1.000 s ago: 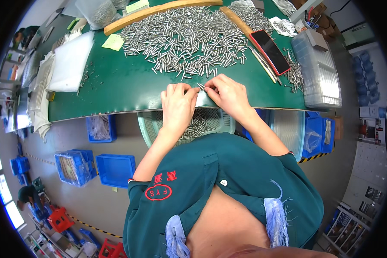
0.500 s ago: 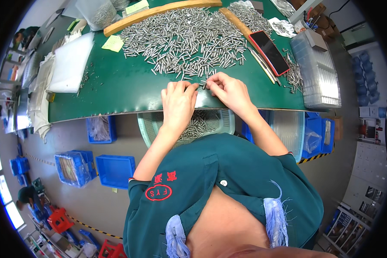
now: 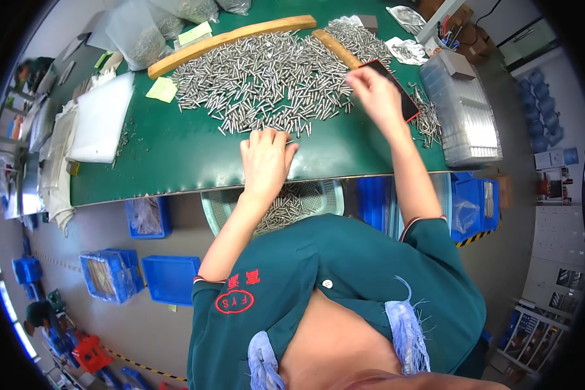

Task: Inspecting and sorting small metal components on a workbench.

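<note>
While the left hand (image 3: 264, 161) rests at the near edge of the metal pins (image 3: 260, 84) piled on the green table (image 3: 175, 159), thumb slightly apart from bent fingers, the right hand (image 3: 377, 97), fingers curled, overlaps the dark phone (image 3: 404, 100) at the pile's right; whether either holds a pin, I cannot tell.

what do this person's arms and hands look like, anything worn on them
The left hand and right hand are ungloved, with no watch or bracelet visible. The forearms are bare below short dark green sleeves, whose cuffs have red and white trim.
</note>
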Motion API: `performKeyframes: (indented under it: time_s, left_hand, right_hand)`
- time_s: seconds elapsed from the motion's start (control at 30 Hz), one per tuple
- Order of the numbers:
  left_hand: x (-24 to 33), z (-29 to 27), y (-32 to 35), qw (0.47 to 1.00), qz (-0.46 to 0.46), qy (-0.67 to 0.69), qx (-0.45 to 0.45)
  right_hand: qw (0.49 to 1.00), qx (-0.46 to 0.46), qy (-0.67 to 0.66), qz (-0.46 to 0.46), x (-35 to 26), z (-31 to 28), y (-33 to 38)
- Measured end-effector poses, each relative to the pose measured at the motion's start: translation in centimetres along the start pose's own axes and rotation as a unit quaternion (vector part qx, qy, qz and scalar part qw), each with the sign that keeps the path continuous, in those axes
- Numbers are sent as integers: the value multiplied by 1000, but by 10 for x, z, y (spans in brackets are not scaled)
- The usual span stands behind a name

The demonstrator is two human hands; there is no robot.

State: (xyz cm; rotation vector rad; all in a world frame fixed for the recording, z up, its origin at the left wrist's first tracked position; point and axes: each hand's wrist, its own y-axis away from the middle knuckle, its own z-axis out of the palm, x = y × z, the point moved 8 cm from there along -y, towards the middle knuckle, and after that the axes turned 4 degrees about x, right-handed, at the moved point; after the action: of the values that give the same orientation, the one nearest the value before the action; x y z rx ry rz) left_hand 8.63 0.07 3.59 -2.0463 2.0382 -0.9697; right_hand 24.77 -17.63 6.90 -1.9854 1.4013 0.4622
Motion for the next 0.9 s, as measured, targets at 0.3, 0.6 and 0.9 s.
performKeyframes:
  time_s: [0.3,0.6,0.9]
  left_hand:
    - [-1,-3,6,1000,17,-3,3]
    - [-3,-17,17,999,21,24,-32]
    - [-34,-23,-4,999,-40,-10,11]
  right_hand:
    - [986,145,65,-53,28,-44,-95]
    - [945,-274,-71,-164,-77,46,69]
    - [966,-118,11,-228,-82,65,109]
